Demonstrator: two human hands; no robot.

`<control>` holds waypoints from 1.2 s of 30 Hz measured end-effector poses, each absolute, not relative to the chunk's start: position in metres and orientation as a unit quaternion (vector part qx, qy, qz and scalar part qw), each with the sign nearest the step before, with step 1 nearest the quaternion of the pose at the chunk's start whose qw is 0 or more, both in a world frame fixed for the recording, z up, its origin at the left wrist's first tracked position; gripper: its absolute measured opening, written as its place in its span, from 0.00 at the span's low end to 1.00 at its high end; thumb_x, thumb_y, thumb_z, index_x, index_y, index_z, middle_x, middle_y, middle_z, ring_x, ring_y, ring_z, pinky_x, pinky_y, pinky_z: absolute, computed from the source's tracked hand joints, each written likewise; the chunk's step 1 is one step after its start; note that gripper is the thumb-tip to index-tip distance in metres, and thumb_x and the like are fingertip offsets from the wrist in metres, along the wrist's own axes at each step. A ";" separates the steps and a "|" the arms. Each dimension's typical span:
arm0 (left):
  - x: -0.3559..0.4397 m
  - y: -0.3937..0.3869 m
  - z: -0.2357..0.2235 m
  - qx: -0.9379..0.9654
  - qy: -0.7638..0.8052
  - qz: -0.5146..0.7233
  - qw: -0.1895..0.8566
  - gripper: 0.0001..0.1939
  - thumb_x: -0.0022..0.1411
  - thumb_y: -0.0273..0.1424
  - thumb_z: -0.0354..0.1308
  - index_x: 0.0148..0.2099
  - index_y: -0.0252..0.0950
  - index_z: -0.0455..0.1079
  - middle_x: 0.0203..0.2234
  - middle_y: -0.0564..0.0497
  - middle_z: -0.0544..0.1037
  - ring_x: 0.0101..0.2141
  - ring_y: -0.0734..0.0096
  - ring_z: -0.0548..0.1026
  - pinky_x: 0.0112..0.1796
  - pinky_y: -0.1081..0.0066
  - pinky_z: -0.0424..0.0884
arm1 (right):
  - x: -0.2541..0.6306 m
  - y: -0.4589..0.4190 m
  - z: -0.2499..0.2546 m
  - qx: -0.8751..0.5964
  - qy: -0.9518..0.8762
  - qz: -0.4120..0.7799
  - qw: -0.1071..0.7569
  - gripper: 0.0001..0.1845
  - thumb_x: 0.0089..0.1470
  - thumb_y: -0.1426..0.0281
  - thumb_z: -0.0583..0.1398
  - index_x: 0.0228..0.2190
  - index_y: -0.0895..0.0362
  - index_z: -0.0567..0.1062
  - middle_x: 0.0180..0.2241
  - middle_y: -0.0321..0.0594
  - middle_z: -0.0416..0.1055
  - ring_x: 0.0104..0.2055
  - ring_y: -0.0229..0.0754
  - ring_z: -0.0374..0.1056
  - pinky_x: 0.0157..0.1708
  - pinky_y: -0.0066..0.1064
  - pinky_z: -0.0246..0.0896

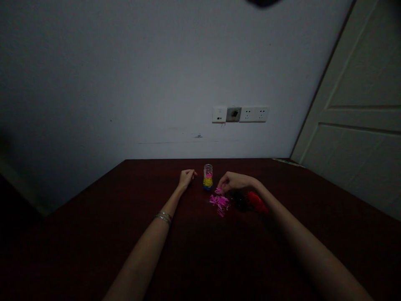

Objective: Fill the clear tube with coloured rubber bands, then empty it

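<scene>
Left forearm (pixel 140 255) and right forearm (pixel 310 246) come nearest the camera, both bare, reaching over a dark reddish-brown table (pixel 94 234) toward a small clear jar (pixel 208 178). Silvery bracelets (pixel 164 216) circle the left wrist.

Upright on the table, the jar holds layers of color: blue at the base, yellow above it, then pink, with clear glass showing at the neck. Just to the left of the jar rests the left hand (pixel 186 177), loosely curled with a fingertip poking toward the glass; whether anything sits inside the curl, I cannot tell.

To the right of the jar, the right hand (pixel 233 181) bends downward, fingers drawn nearly together, their tips touching pink strands (pixel 220 201). It is too dark and small to tell whether they grip any. These strands lie in a loose heap, nearer the camera than the jar and slightly to its right. Farther right of the jar, by the right wrist, are a black pile (pixel 239 201) and a red pile (pixel 256 201), the latter partly covered by the forearm.

Behind the jar rises a pale wall (pixel 125 62), with white sockets (pixel 254 114) above and right of it. Well to the jar's right stands a paneled door (pixel 360 113).
</scene>
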State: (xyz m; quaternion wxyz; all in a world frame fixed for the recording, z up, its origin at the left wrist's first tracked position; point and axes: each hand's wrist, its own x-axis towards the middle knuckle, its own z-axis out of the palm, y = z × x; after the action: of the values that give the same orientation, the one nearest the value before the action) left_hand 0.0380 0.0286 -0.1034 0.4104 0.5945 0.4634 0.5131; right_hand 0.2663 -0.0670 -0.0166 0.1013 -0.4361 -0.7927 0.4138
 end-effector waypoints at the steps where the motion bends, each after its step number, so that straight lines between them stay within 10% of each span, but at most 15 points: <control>1: 0.038 0.029 -0.103 0.593 0.462 0.515 0.413 0.16 0.52 0.39 0.49 0.23 0.31 0.68 0.11 0.57 0.59 0.13 0.82 0.53 0.17 0.77 0.47 | 0.267 -0.067 -0.015 -0.433 -0.792 0.416 0.106 0.17 0.39 0.63 0.64 0.31 0.61 0.78 0.25 0.40 0.73 0.26 0.36 0.64 0.27 0.26 0.58; 16: 0.038 0.031 -0.104 0.578 0.451 0.526 0.432 0.22 0.54 0.46 0.48 0.24 0.31 0.67 0.11 0.58 0.59 0.11 0.83 0.53 0.16 0.77 0.47 | 0.267 -0.048 0.061 -0.413 -0.835 0.316 0.179 0.18 0.42 0.62 0.63 0.34 0.60 0.78 0.34 0.42 0.75 0.34 0.39 0.67 0.36 0.29 0.59; 36: 0.038 0.036 -0.107 0.576 0.441 0.532 0.436 0.26 0.56 0.48 0.44 0.24 0.30 0.69 0.10 0.56 0.59 0.11 0.82 0.53 0.15 0.76 0.46 | 0.225 -0.011 0.075 -0.488 -0.851 0.191 0.035 0.14 0.39 0.71 0.60 0.31 0.65 0.78 0.22 0.39 0.71 0.21 0.31 0.57 0.20 0.24 0.51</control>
State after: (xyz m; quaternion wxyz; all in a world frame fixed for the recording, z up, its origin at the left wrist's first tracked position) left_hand 0.0378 0.0359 -0.1070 0.4356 0.5764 0.4411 0.5324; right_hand 0.2245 -0.0111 0.0755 0.0345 -0.4879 -0.8510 0.1912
